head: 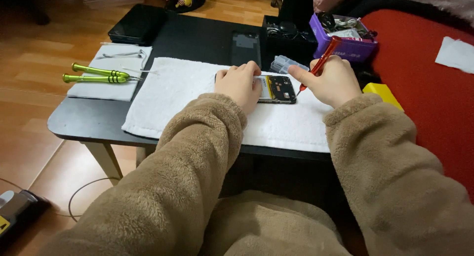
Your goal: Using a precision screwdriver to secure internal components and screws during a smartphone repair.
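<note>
Sleeves: two fuzzy brown sleeves [187,187] fill the foreground, reaching onto a low black table [89,120]
Far left: two green-handled screwdrivers [96,74] lie side by side on a small white cloth [106,88], metal tweezers [123,54] beyond them
Towel: a large white towel [173,93] is spread over the table's middle
Left hand: left hand [240,83] rests on the opened phone [279,88], fingers curled down over its left end, pressing it to the towel
Phone: lies flat on the towel between both hands, its insides showing
Right hand: right hand [331,81] has its fingers closed round a red screwdriver [321,62], tip on the phone's right edge
Behind: a clear plastic case [288,63], then a purple box [348,36] of parts
Right edge: a yellow block [382,92] beside a red cushion [429,88]
</note>
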